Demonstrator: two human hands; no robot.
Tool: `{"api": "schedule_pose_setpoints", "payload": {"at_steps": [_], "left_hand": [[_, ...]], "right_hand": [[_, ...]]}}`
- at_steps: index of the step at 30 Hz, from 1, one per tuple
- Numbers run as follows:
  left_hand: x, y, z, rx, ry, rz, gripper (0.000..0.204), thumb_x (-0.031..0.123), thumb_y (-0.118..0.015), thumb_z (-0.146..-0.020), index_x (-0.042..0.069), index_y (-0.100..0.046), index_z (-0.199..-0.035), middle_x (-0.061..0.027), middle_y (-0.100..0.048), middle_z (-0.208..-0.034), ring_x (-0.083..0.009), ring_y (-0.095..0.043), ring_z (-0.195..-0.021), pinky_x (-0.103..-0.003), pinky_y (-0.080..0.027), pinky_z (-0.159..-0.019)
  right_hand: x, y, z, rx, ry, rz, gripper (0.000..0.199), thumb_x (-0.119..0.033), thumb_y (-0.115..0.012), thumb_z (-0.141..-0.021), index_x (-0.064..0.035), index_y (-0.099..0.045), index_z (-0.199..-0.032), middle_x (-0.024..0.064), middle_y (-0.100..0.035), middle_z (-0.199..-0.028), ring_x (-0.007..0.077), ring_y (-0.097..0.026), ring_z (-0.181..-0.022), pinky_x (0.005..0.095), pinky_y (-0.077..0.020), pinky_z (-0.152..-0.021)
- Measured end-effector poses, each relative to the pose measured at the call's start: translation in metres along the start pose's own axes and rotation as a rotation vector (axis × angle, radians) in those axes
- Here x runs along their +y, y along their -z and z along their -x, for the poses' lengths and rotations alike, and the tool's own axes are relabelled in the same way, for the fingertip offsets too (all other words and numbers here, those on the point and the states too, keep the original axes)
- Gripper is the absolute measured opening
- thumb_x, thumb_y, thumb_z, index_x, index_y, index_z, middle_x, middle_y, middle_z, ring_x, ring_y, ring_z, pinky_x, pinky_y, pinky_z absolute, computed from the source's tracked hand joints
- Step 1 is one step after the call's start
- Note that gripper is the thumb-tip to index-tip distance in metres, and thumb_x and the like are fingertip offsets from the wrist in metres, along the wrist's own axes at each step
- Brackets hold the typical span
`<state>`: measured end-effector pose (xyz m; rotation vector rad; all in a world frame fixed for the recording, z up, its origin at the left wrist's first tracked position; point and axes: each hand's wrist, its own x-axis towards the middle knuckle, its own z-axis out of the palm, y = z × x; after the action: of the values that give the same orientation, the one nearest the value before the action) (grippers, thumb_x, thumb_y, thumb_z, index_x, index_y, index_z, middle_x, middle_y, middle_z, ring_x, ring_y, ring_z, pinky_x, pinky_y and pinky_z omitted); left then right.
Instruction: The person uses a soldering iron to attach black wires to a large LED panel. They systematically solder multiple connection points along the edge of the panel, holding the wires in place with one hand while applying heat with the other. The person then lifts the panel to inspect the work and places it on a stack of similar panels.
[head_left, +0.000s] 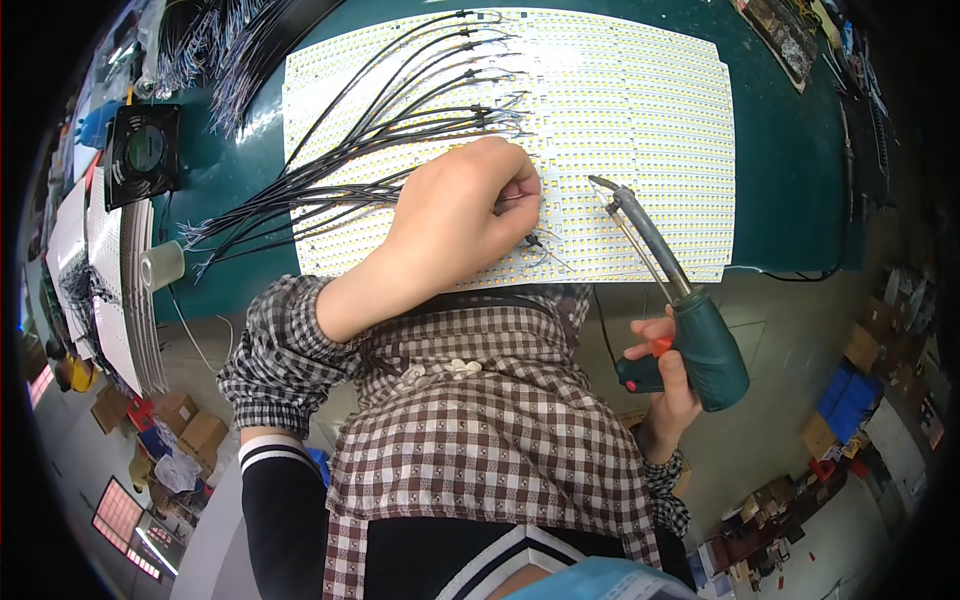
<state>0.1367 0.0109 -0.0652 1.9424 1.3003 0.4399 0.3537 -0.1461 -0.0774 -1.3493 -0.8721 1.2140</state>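
Observation:
My left hand (465,205) is closed over the middle of a white LED board panel (670,130), fingers curled in a pinch. A bit of thin wire seems to show between thumb and fingers; the fingertips are partly hidden. Several black cables (345,165) fan across the panel and pass under this hand, their stripped ends near its middle. My right hand (665,375) grips a green pistol-shaped soldering iron (708,345) by its handle, below the panel's near edge. The iron's tip (603,183) points up and left over the panel, to the right of my left hand.
The panel lies on a green table (790,150). At the left stand a black fan (143,152), a white spool (162,265) and a stack of white panels (125,300). More cables (245,75) are heaped at the back left. Cartons (200,435) sit on the floor.

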Motion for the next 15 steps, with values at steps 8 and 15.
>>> {"api": "schedule_pose_setpoints", "payload": {"at_steps": [8,15], "left_hand": [[-0.004,-0.008,0.002,0.066,-0.080,-0.058,0.007,0.008,-0.061,-0.072,0.004,-0.055,-0.075,-0.0103,-0.058,-0.072,-0.0294,-0.058,-0.068,-0.039,-0.046,-0.058],[-0.004,-0.012,0.002,0.098,-0.119,-0.092,0.008,0.005,-0.062,-0.072,0.004,-0.055,-0.074,-0.0083,-0.056,-0.069,-0.0248,-0.056,-0.063,-0.034,-0.044,-0.055]], "right_hand": [[-0.002,-0.003,0.004,-0.008,-0.044,0.008,0.050,-0.022,-0.058,-0.086,0.0130,-0.045,-0.119,0.0168,-0.060,-0.095,0.0264,-0.062,-0.088,0.0312,-0.0561,-0.060],[-0.006,-0.003,0.008,-0.039,-0.076,-0.078,0.030,-0.010,-0.061,-0.083,0.0084,-0.053,-0.106,0.0150,-0.060,-0.092,0.0242,-0.062,-0.086,0.0323,-0.0555,-0.067]]}}
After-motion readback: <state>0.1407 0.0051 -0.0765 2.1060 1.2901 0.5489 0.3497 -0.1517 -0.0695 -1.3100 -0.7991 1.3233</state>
